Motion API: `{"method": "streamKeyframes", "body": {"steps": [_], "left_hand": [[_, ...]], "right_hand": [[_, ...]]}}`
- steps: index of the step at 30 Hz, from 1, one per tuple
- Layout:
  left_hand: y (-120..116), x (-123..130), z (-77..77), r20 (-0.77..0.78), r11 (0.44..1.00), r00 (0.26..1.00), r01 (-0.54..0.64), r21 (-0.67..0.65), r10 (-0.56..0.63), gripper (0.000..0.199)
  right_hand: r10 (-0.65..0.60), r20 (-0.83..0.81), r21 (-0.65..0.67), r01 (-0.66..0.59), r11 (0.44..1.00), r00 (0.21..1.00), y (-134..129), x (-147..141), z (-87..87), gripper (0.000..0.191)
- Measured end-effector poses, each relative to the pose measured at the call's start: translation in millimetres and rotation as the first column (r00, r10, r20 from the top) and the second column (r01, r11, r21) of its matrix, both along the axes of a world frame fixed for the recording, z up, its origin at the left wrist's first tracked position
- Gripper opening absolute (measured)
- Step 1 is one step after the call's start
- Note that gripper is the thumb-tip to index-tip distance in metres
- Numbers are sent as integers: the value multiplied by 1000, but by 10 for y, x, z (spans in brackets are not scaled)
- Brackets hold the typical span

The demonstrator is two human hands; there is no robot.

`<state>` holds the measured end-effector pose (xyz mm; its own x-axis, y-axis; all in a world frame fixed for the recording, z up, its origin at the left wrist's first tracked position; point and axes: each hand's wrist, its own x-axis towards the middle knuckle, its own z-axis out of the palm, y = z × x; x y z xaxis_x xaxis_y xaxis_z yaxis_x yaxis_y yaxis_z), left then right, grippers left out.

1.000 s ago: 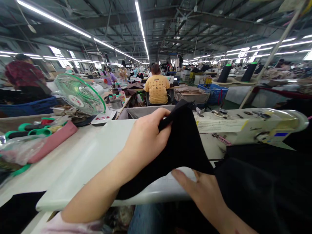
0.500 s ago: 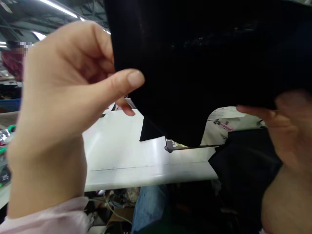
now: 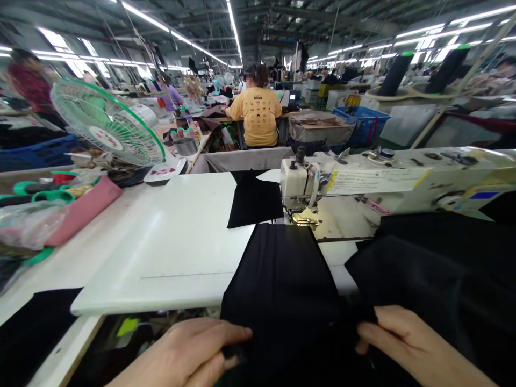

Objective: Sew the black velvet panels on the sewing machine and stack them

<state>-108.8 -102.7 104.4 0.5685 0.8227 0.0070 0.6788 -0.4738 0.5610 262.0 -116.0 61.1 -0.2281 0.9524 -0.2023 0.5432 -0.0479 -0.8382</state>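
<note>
A black fabric piece (image 3: 282, 279) hangs over the front edge of the white sewing table (image 3: 181, 252), its narrow far end lying just before the needle area of a sewing machine (image 3: 300, 183). My left hand (image 3: 205, 344) pinches its left side below the table edge. On the opposite side my right hand (image 3: 399, 338) has its fingers closed on the cloth. Another black fabric piece (image 3: 256, 201) lies flat to the left of the machine head. More dark fabric (image 3: 419, 269) is heaped at the right, beside my right hand.
A green-rimmed fan (image 3: 108, 126) stands at the left behind thread spools (image 3: 48, 193) and a pink cloth (image 3: 86, 209). A person in a yellow shirt (image 3: 256, 115) sits ahead with their back to me. Thread cones (image 3: 395, 75) stand at the right. Pink-handled snips (image 3: 373, 205) lie by the machine.
Both hands have come down from in front of my view, lowering the black fabric onto the table edge. The sewing machine and the room behind now show.
</note>
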Motion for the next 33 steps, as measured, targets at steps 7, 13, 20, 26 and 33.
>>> {"method": "streamKeyframes", "body": {"steps": [7, 13, 20, 26, 33], "left_hand": [[1069, 463, -451, -92, 928, 926, -358, 100, 367, 25], [1870, 654, -824, -36, 920, 920, -387, 61, 389, 12], [1836, 674, -841, 140, 931, 920, -363, -44, 365, 18], [1457, 552, -710, 638, 858, 591, -206, -472, 493, 24], [1298, 521, -717, 654, 760, 404, -202, -618, 639, 33]], "right_hand": [[-356, 43, 358, 318, 878, 934, 922, -362, -499, 33], [-468, 9, 427, 420, 801, 884, 1444, -478, -812, 13], [-426, -196, 375, 469, 799, 883, 1439, -429, -850, 27], [-386, -531, 257, 577, 775, 755, 1174, -409, -807, 44], [-422, -651, 149, 652, 744, 631, 1107, -463, -763, 44]]}}
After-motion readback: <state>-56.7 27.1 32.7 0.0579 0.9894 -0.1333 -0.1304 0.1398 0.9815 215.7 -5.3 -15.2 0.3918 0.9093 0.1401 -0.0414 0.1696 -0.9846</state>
